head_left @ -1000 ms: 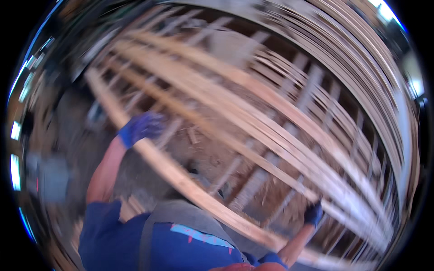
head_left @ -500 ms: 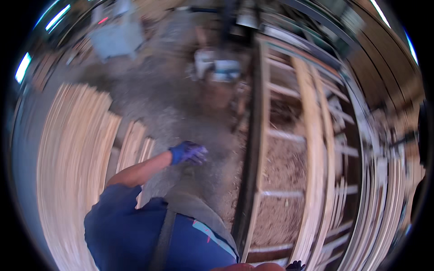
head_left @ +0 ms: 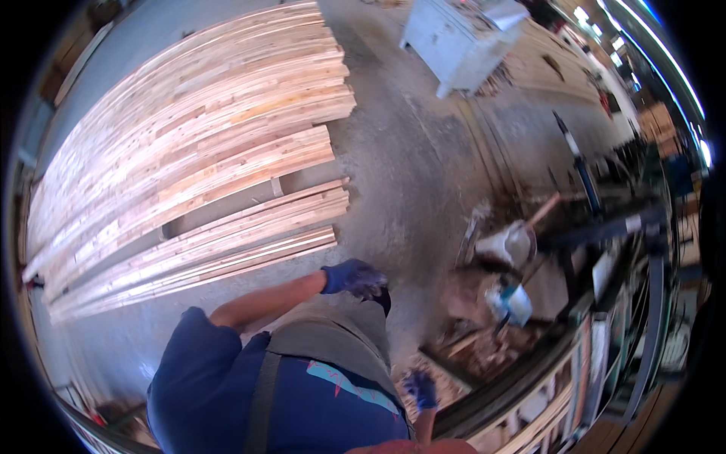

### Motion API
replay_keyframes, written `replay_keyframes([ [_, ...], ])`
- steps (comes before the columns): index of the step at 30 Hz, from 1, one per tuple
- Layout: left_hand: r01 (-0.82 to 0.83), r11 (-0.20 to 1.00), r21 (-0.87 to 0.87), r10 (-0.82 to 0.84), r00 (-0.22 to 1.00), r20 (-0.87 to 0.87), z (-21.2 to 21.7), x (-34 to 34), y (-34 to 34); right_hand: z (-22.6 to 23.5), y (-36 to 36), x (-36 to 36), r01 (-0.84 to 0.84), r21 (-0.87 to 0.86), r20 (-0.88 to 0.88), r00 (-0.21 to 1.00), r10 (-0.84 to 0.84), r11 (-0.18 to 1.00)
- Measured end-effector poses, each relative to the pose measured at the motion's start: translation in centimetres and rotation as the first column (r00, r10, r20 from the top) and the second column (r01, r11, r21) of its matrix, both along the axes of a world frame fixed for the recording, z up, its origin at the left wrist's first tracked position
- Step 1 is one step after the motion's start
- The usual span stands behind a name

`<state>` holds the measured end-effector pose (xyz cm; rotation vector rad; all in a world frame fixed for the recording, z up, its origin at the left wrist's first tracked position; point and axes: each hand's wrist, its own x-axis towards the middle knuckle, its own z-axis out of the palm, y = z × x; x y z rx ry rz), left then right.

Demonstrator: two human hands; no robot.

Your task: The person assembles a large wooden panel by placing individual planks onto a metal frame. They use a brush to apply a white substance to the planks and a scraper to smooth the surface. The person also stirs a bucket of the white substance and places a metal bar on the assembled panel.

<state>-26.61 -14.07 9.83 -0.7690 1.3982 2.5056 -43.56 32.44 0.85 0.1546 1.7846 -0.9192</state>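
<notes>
My left hand (head_left: 354, 278), in a purple glove, hangs out in front of my body over the grey concrete floor (head_left: 412, 181). Its fingers are loosely curled and hold nothing. My right hand (head_left: 422, 390), also gloved, is low beside my hip, close to a pile of wood scraps (head_left: 469, 344); its grip is too small to read. Stacks of long pale wooden planks (head_left: 189, 151) lie on the floor to my left, with the nearest ends a short way from my left hand.
A white cabinet (head_left: 461, 38) stands at the far end of the floor. To the right are a white scoop with a wooden handle (head_left: 510, 244), a blue-and-white container (head_left: 514, 301), dark machine parts (head_left: 605, 227) and wooden frames (head_left: 575, 393) along the lower right edge.
One second ago both hands were on a long wooden strip among slatted frames. My view has swung to the floor and plank stacks, and my left hand is free.
</notes>
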Motion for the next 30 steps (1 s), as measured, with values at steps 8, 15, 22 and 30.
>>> replay_keyframes([
  [8, -0.829, 0.553, -0.079, 0.696, 0.409, 0.59, -20.4, 11.1, -13.1, -2.7, -18.7, -28.1, 0.113, 0.266, -0.047, 0.993, -0.104, 0.957],
  [15, -0.891, 0.449, -0.068, 0.428, 0.148, 0.892, -22.9, 12.2, -10.8, 0.4, -58.9, -50.5, -0.199, -0.07, -0.33, 0.929, 0.166, 0.977],
  [22, -0.959, 0.236, -0.153, 0.774, 0.091, 0.626, -27.5, -1.7, -30.6, -1.3, -96.6, -42.1, -0.738, -0.252, -0.274, 0.675, 0.685, 0.626],
  [30, -0.987, 0.151, -0.051, 0.968, 0.137, 0.208, -9.2, -10.4, -60.7, -5.5, -115.8, -40.8, -0.883, 0.186, 0.075, 0.449, 0.89, 0.43],
])
